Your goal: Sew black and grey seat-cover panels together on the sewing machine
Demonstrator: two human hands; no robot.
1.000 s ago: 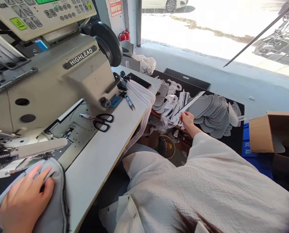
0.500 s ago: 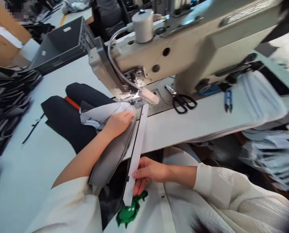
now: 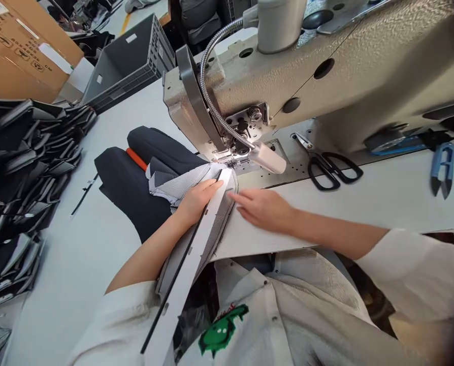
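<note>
My left hand (image 3: 200, 201) grips a grey mesh-faced padded fabric piece (image 3: 181, 185) at the sewing machine's presser foot (image 3: 227, 163). A long white strip (image 3: 189, 259) with small holes lies along the piece's edge, its upper end reaching the foot. My right hand (image 3: 263, 209) lies open on the white tabletop (image 3: 272, 229), fingertips close to the strip's edge. Black padded panels (image 3: 135, 173) with an orange strip sit beneath the fabric, partly hidden by it. The needle is hidden by the machine parts.
A cream sewing machine head (image 3: 326, 76) with a gooseneck lamp (image 3: 212, 86) overhangs the table. Black-handled scissors (image 3: 328, 168) and blue thread snips (image 3: 442, 168) lie to the right. Stacked black pieces (image 3: 21, 178), a grey crate (image 3: 128, 66) and a cardboard box (image 3: 21, 46) stand at the far left.
My view has swung from the right-hand stacks to the machine. My right hand has left the white strip and moved up onto the tabletop. The strip now lies along the fabric.
</note>
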